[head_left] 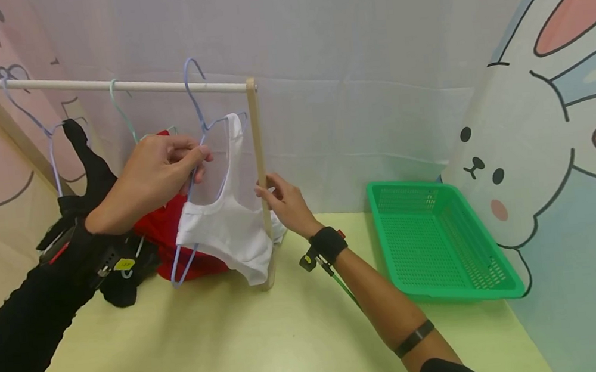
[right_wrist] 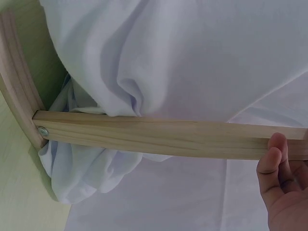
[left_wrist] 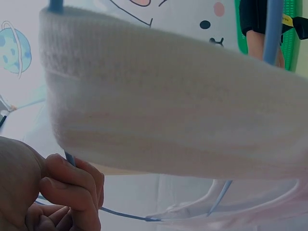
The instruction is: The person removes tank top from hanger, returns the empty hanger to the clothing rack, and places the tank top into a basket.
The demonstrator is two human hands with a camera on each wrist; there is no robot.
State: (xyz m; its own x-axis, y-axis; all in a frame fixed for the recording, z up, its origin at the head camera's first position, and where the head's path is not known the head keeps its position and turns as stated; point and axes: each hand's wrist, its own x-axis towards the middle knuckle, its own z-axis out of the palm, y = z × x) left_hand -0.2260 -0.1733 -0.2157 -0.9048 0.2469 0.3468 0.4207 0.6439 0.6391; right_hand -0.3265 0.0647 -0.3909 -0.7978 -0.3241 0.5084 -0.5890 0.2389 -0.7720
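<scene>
My left hand (head_left: 158, 166) pinches one side of a blue hanger (head_left: 199, 108), whose hook is over the rack's white rod (head_left: 159, 86). On that hanger is a white sleeveless top (head_left: 226, 223), one strap over the hanger's right shoulder. Close up in the left wrist view, the white fabric (left_wrist: 168, 96) fills the middle, with the left hand's curled fingers (left_wrist: 72, 183) on the blue hanger below it. My right hand (head_left: 289, 205) grips the rack's wooden post (head_left: 258, 148) between thumb and fingers. In the right wrist view its fingertips (right_wrist: 276, 149) touch the post.
Farther left on the rod hang a green hanger (head_left: 120, 107) with a red garment (head_left: 164, 229) and another blue hanger (head_left: 35, 118) with a black garment (head_left: 88, 164). A green basket (head_left: 438, 244) stands at the right of the table (head_left: 227, 348). White cloth (right_wrist: 91, 178) bunches behind the post.
</scene>
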